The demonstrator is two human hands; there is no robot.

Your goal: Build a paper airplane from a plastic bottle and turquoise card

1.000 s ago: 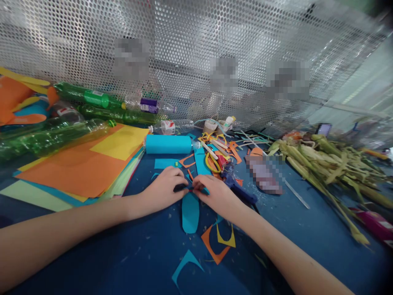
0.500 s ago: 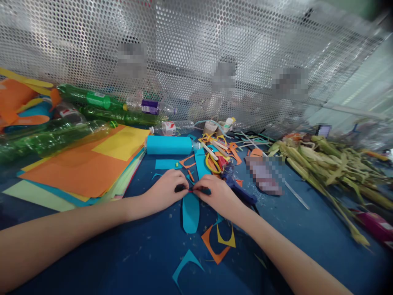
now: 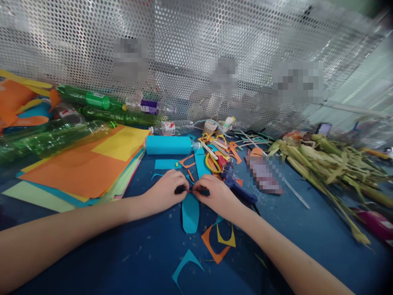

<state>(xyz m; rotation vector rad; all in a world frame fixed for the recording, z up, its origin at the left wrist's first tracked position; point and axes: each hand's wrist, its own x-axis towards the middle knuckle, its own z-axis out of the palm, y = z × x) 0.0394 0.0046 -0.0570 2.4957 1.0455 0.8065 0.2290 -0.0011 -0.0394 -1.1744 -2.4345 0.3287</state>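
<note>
Moved since the earlier frame: my two hands, by a trifle; the papers and bottles lie as before.

Held: one red sliver (image 3: 190,191), too small to identify, pinched at one end by my left fingers (image 3: 179,178), at the other by my right fingers (image 3: 203,183). Location: just above the upper end of a blue paper cut-out (image 3: 190,217), lying flat on the worktop (image 3: 129,262).

Just beyond my fingertips: one orange strip (image 3: 190,175); one blue strip (image 3: 202,164). Farther off: one bottle wrapped in blue paper (image 3: 168,145), on its side. Right of it: a yellow loop (image 3: 212,163) and a dark-blue tool (image 3: 242,189). Nearer me: orange scrap (image 3: 217,258), overlapped by yellow scrap (image 3: 231,241).

Left: stacked coloured paper (image 3: 80,168), green bottles (image 3: 61,137). Far right: dry husks (image 3: 334,164).
</note>
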